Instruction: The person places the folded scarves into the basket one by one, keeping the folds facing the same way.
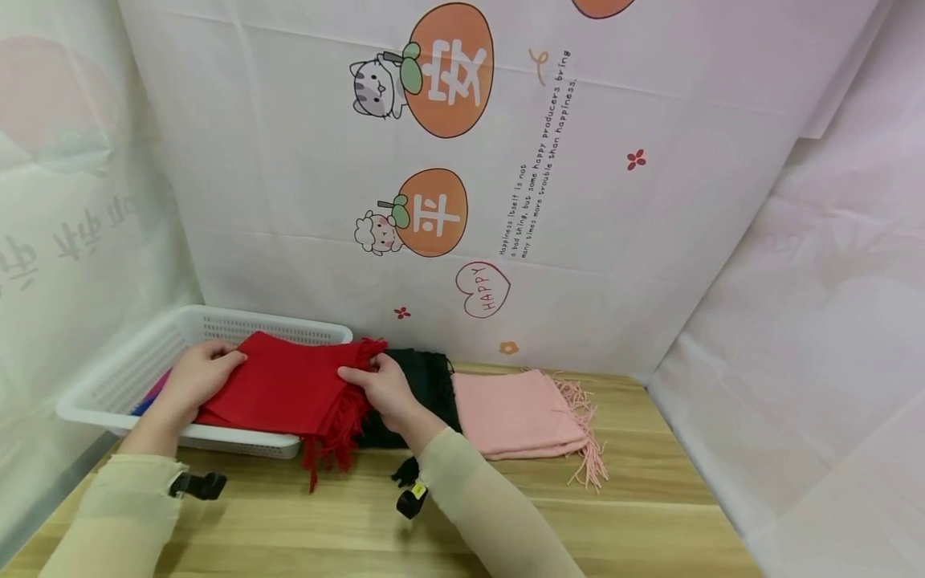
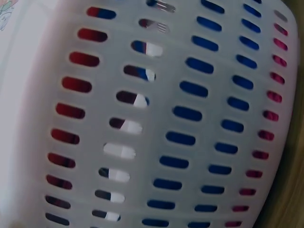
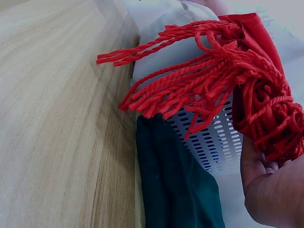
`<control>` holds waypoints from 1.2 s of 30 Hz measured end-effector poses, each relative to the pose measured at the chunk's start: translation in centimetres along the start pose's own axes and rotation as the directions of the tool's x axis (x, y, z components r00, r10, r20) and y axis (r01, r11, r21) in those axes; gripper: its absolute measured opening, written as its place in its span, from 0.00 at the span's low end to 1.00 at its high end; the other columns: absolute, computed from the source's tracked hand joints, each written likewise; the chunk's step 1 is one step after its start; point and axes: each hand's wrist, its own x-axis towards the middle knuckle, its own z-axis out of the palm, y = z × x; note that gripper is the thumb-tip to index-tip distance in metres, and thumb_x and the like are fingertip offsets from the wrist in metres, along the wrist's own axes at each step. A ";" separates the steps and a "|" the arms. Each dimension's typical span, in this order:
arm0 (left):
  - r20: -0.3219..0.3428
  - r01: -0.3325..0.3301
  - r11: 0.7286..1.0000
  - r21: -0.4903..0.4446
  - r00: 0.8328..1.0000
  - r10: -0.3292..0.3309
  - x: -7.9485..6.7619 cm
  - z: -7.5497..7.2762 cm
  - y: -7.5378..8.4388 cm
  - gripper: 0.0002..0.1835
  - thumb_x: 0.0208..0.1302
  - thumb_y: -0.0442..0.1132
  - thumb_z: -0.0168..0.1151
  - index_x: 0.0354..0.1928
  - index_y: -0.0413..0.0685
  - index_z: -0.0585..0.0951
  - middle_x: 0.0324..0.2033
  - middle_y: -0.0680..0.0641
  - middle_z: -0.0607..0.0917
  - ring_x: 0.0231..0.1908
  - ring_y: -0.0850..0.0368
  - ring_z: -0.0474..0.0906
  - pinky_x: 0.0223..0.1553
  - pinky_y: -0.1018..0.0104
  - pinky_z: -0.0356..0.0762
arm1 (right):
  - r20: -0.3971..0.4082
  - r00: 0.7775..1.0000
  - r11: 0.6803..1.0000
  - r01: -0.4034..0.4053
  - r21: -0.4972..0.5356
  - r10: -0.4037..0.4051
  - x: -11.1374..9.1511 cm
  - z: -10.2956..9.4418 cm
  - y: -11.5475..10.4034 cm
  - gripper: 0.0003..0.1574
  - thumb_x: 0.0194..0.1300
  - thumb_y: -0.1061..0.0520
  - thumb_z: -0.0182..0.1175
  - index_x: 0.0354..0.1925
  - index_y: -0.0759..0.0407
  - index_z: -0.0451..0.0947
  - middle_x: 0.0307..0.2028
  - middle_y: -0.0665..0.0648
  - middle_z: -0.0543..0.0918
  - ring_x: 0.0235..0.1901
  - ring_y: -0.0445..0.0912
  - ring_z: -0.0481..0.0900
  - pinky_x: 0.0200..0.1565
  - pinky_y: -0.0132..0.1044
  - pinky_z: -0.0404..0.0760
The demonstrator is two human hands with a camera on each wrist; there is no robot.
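A folded red scarf (image 1: pixel 278 385) with twisted fringe is held between both hands, over the white plastic basket (image 1: pixel 94 395). My left hand (image 1: pixel 198 376) grips its left edge, thumb on top. At the fringed end, my right hand (image 1: pixel 383 389) pinches the other side; in the right wrist view its fingers (image 3: pixel 259 164) curl under the red fringe (image 3: pixel 190 76). Just beside the right hand lies a folded dark green scarf (image 1: pixel 426 385), partly covered by hand and fringe. The left wrist view shows only the basket's slotted wall (image 2: pixel 156 118), with blue, red and pink cloth behind the slots.
To the right of the green scarf, a folded pink scarf (image 1: pixel 516 413) lies on the wooden table (image 1: pixel 325 522), fringe pointing right. Blue and purple cloth (image 1: pixel 149 393) shows inside the basket. A printed white sheet (image 1: pixel 578 265) hangs behind the table, with pale sheets on either side.
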 end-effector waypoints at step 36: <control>0.011 -0.039 0.998 0.057 0.999 0.039 0.5 -1.9 -1.2 0.28 0.88 0.47 0.52 0.68 0.24 0.76 0.63 0.22 0.77 0.48 0.43 0.78 0.42 0.63 0.76 | -0.029 0.999 0.987 0.037 -0.159 -0.042 0.3 2.8 -1.9 0.22 0.74 0.50 0.76 0.44 0.56 0.73 0.41 0.54 0.80 0.37 0.45 0.77 0.40 0.41 0.76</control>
